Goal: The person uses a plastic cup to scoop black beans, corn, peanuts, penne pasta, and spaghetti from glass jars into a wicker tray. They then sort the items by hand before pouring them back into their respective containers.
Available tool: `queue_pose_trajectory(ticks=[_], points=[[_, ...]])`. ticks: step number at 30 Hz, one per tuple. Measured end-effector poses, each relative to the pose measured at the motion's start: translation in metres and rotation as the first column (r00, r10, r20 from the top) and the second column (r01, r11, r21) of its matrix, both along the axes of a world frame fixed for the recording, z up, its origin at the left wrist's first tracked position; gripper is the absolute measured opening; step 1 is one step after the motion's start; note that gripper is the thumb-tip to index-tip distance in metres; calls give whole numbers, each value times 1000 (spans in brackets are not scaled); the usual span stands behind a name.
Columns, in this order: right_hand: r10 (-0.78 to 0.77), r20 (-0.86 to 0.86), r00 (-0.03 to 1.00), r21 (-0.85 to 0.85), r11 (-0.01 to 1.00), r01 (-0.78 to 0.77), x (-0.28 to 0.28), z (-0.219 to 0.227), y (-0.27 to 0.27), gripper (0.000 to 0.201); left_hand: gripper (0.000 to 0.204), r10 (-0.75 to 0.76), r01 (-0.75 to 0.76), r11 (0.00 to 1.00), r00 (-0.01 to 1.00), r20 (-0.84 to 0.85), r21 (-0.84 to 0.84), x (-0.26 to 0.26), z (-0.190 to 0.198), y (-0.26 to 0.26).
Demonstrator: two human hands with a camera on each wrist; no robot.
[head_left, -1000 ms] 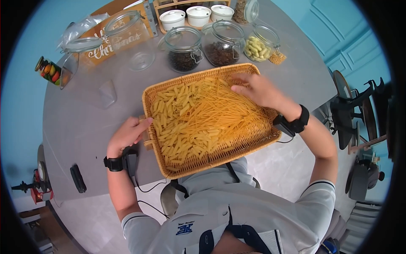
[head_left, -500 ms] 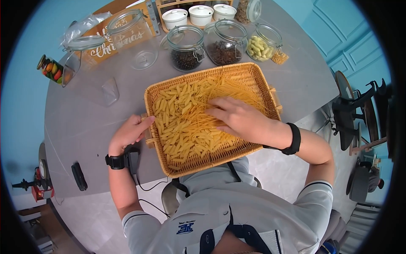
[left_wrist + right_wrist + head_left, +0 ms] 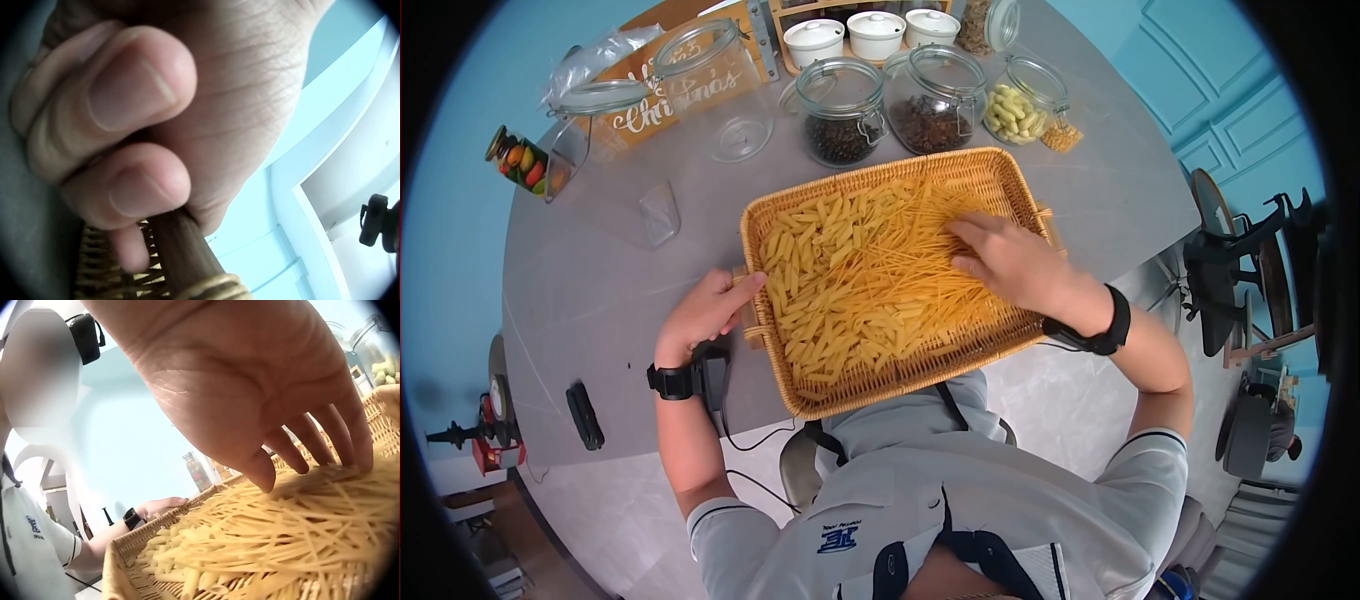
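A rectangular wicker basket (image 3: 1012, 178) holds penne (image 3: 810, 240) on its left and thin straight noodles (image 3: 920, 262) toward the right. My left hand (image 3: 712, 305) grips the wooden handle (image 3: 187, 250) at the basket's left end, thumb over the rim, fingers curled around the bar in the left wrist view. Over the right part of the basket is my right hand (image 3: 1022, 262), palm down. In the right wrist view its fingers (image 3: 331, 437) reach down, fairly straight and spread, with the tips touching the noodles. Some penne lies partly under noodle strands.
Behind the basket stand a jar of black contents (image 3: 840, 135), a jar of dark brown pieces (image 3: 935, 122) and a jar of pale green pieces (image 3: 1015, 115). A see-through glass jar (image 3: 735, 140) stands further left. White lidded pots (image 3: 875, 38) line the back.
My right hand swept left across the noodles, then moved back right. The noodles now lie more spread over the basket's middle. My left hand stays on the handle.
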State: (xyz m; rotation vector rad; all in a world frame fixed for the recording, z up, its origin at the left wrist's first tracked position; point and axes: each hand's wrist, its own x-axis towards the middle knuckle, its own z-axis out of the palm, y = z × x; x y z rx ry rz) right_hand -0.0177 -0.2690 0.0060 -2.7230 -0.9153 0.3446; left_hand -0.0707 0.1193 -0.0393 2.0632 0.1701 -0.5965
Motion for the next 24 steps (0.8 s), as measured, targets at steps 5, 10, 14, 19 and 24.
queue_pose_trajectory(ticks=[5,10,14,19,24], points=[[167,126,978,95,979,-179,-18,1,12,40,57,-4,4,1000,1000,-4,25,1,0,1],[235,107,966,227,940,-254,-20,4,15,40,58,5,-5,999,1000,-4,34,1,-1,1],[58,31,998,196,979,-63,-2,15,8,40,58,-2,2,999,1000,-2,33,1,-3,2],[42,24,999,125,991,-45,6,-7,-2,40,58,17,-17,999,1000,3,28,0,2,-1],[155,-66,986,216,967,-138,-13,3,18,45,58,13,-13,999,1000,-6,30,0,-2,2]])
